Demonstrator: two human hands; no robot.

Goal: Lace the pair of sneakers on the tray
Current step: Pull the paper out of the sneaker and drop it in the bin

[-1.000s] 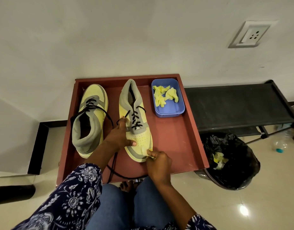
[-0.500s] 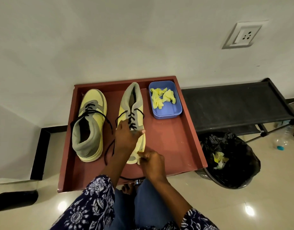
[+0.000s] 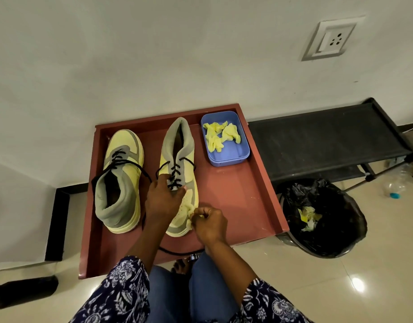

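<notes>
Nearest, the right hand (image 3: 209, 223) has its grip pinched on a scrap of yellow paper (image 3: 191, 212) at the toe of the right-hand sneaker (image 3: 181, 173); just beyond, the left hand (image 3: 162, 199) lies over that shoe's black lace (image 3: 175, 176), fingers curled at the lowest crossings, though whether its grip pinches the lace cannot be told. Both sneakers lie on the red tray (image 3: 235, 199); the left-hand sneaker (image 3: 120, 178), laced, lies beside its mate, heel toward the person; farther back a blue tub (image 3: 231, 155) holds crumpled yellow paper.
</notes>
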